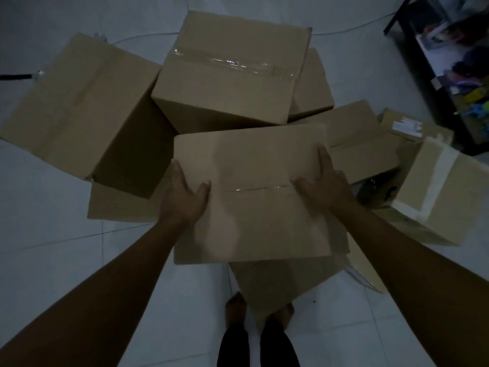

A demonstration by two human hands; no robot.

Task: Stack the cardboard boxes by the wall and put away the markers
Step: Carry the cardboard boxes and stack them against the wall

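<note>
Holding the box (251, 197) between both hands, you have the left hand (185, 192) clamped on its left edge with the thumb lying over the top, and the right hand (322, 181) on the right edge with the fingers running up the far corner and the thumb across the taped seam. It sits in front of you, apparently lifted above the scattered pile. The grip looks like a squeeze on smooth cardboard, with nothing I can see under the base, so the likeliest slip is the box sliding down through your palms if it is heavy or if you tilt it. A flattened sheet of cardboard (277, 284) lies on the floor (53, 207) right against your bare feet (235, 308); stepping on it could skid it on the tile. The held box also hides the ground ahead, so you could kick something unseen. To the far left a big box on its side (79, 107) stands open, and a taped box (230, 75) rests just beyond your load, close enough to bump if you swing forward. On the right, a box with white tape (436, 192) and an open box (362, 144) crowd the path, with a dark shelf unit (428, 64) in the far right corner. A thin cable (357, 26) trails across the far floor and could catch a foot. The bare tile on the near left is the most open room. No markers are visible, nor can I tell which way the wall lies.
</note>
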